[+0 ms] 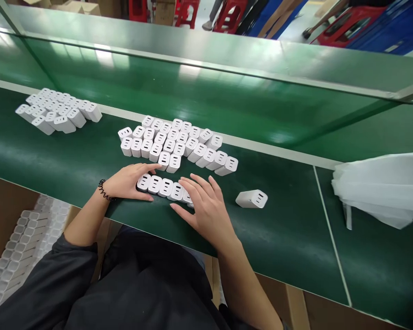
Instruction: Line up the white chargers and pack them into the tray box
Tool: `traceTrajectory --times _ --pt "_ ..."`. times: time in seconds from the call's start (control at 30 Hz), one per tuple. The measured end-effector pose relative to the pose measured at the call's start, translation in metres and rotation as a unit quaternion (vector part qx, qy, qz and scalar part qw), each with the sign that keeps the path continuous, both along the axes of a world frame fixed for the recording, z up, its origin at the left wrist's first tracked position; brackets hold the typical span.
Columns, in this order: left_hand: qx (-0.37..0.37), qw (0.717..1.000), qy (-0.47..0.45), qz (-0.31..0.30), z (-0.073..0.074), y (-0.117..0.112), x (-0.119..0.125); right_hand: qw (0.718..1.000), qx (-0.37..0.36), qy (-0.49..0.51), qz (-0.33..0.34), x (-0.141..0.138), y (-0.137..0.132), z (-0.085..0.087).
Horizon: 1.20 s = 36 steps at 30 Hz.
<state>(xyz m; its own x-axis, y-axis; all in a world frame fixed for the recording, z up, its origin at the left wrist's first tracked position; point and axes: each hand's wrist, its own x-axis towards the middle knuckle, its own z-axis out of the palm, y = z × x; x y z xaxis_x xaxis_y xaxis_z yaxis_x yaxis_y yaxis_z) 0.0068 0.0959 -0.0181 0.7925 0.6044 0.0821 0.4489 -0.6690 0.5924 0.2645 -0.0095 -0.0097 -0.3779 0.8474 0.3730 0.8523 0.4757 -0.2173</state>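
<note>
A short row of white charger blocks (165, 188) stands upright between my hands, their slotted port faces up. My left hand (129, 181) cups the left end, thumb in front and index finger stretched behind toward another charger. Over the right end, my right hand (206, 208) spreads its fingers, its thumb along the near side; it partly hides the last blocks. Neither hand is closed round a block. Behind the row stands a larger cluster of chargers (168, 145). One single charger (251, 199) lies on its side to the right of my right hand.
Another charger cluster (60, 110) stands at the far left of the green belt (278, 247). A white plastic bag (382, 188) lies at the right. Below left, a cardboard box (0, 201) holds many white pieces. A metal ledge (192, 41) runs behind; red stools (230, 16) stand beyond.
</note>
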Motion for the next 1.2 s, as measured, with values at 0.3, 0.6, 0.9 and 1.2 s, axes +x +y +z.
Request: traceTrajectory --times 0.3,0.6,0.9,1.2 --pt "-0.079 0.997 0.006 -0.003 0.005 0.002 -0.005 0.997 0.025 0.066 0.025 0.004 -0.012 0.003" --pt "-0.034 0.999 0.016 -0.007 0.004 0.001 -0.002 0.921 0.047 0.2 -0.331 0.098 -0.065 -0.026" --pt "-0.014 1.0 0.018 0.001 0.004 0.0 0.002 0.949 0.054 0.125 -0.286 0.101 -0.061 -0.038" --pt "0.005 1.0 0.02 -0.008 0.004 -0.001 0.004 0.954 0.121 0.111 -0.25 0.082 -0.062 -0.032"
